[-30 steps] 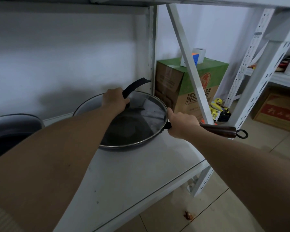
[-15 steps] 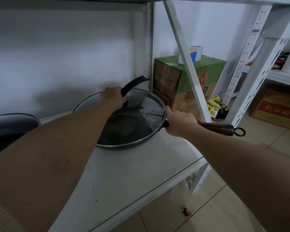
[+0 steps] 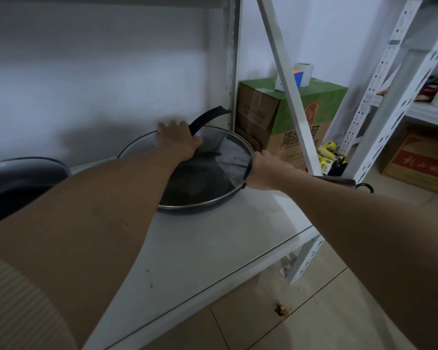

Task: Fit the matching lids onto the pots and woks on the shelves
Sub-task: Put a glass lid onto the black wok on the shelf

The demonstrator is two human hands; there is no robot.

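A dark wok (image 3: 200,207) sits on the white shelf (image 3: 213,251), and a glass lid (image 3: 228,157) with a metal rim lies on top of it. The lid's black arched handle (image 3: 208,116) rises toward the back post. My left hand (image 3: 178,141) rests on the lid over the lower end of that handle, fingers spread rather than curled. My right hand (image 3: 266,170) grips the base of the wok's wooden handle (image 3: 339,181), right at the rim. The handle's end with its metal ring sticks out past the shelf edge.
A second dark pot (image 3: 23,173) stands at the left end of the shelf. A white diagonal brace (image 3: 283,79) and the upright post (image 3: 232,72) flank the wok's right side. A green carton (image 3: 314,102) stands on the floor behind them, with another shelf unit (image 3: 402,92) and boxes at the right.
My left hand's fist around the lid's handle has loosened and the fingers have spread over the lid. My right hand stays on the wok handle. The wok and lid have not shifted.
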